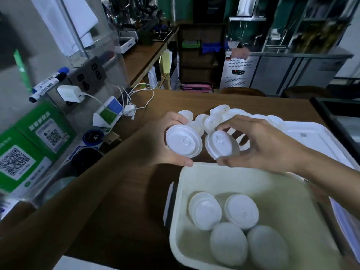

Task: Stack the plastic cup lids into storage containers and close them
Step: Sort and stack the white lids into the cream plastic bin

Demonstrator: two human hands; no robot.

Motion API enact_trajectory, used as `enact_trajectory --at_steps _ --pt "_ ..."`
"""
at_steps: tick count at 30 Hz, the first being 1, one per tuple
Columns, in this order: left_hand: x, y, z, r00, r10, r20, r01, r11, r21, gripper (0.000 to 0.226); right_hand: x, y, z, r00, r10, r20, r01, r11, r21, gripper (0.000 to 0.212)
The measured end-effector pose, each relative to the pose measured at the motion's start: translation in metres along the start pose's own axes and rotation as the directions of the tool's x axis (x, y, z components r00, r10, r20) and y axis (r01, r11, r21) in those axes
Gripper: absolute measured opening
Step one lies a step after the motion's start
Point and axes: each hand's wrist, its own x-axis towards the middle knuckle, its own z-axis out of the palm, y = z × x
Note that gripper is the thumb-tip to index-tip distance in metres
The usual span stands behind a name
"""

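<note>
My left hand (pixel 164 141) grips a white plastic cup lid (pixel 184 141) above the wooden table, thumb under its near edge. Beside it, my right hand (pixel 259 145) pinches a second white lid (pixel 222 144), tilted on edge. Both lids hover just past the far rim of an open white storage container (pixel 179 201). Several lids (pixel 229 225) lie in short stacks on its floor. A loose heap of lids (pixel 212 117) sits on the table behind my hands. The container's flat white cover (pixel 319 141) lies to the right.
On the left stand green QR-code signs (pixel 25 152), a wall socket with a white charger (pixel 71 93) and trailing cables (pixel 136 98), and a marker pen (pixel 48 83). A dark tray edge (pixel 331 114) borders the far right. Kitchen counters and a steel fridge fill the background.
</note>
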Motion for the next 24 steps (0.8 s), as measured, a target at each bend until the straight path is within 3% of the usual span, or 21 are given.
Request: enact_trajectory --at_steps 6,13,19,24 --pt "-0.015 0.032 0.023 0.996 0.038 0.087 -0.034 0.998 -0.047 0.094 -0.054 -0.006 -0.008 0.999 0.033 0.025 -0.032 0.999 -0.030 0.060" --pt "-0.029 0.062 0.052 0.963 0.025 0.267 -0.048 0.995 0.082 0.095 -0.094 0.003 0.006 0.941 0.207 0.268 -0.127 0.949 -0.290 0.065" --pt "-0.026 0.069 0.087 0.828 -0.169 0.535 -0.045 0.931 0.363 0.087 -0.094 0.011 0.033 0.876 0.277 0.395 -0.095 0.902 -0.422 0.069" --pt "-0.021 0.073 0.110 0.766 -0.243 0.595 -0.109 0.863 0.493 0.076 -0.089 0.011 0.041 0.844 0.304 0.442 -0.098 0.897 -0.431 0.062"
